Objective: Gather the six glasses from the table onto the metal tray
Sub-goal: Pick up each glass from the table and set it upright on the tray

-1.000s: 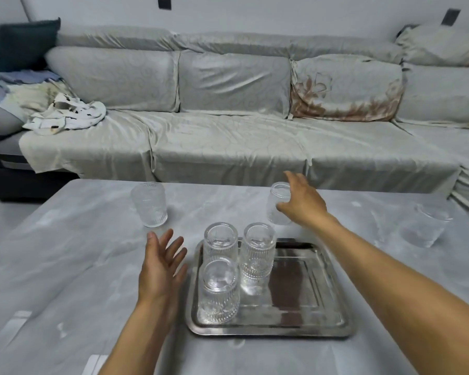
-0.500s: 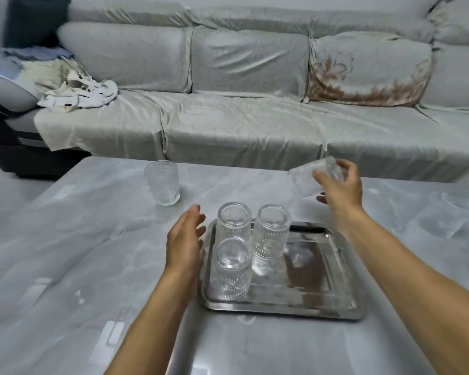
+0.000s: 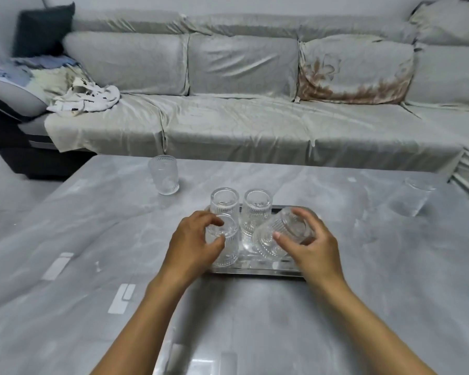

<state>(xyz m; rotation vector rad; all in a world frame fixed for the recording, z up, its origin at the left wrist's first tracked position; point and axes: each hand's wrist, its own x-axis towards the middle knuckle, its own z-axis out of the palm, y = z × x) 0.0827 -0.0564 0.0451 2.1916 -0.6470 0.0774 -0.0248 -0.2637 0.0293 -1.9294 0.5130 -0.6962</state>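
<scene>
Three ribbed clear glasses stand upright on the metal tray (image 3: 257, 269): two at the back (image 3: 224, 203) (image 3: 256, 205) and one at the front left (image 3: 226, 244). My left hand (image 3: 194, 243) grips that front-left glass near its rim. My right hand (image 3: 311, 246) holds a fourth glass (image 3: 280, 235), tilted on its side just above the tray's right half. Another glass (image 3: 164, 174) stands on the table to the far left. A sixth glass (image 3: 414, 197) stands near the table's right edge.
The grey marble-look table (image 3: 92, 266) fills the foreground. A grey covered sofa (image 3: 241, 125) runs behind it, with crumpled cloth (image 3: 87, 100) at its left end. White marks (image 3: 124, 296) lie on the table near my left forearm.
My right hand has lifted the far glass off the table and brought it back, tilted, over the tray. My left hand has moved right onto the front-left glass.
</scene>
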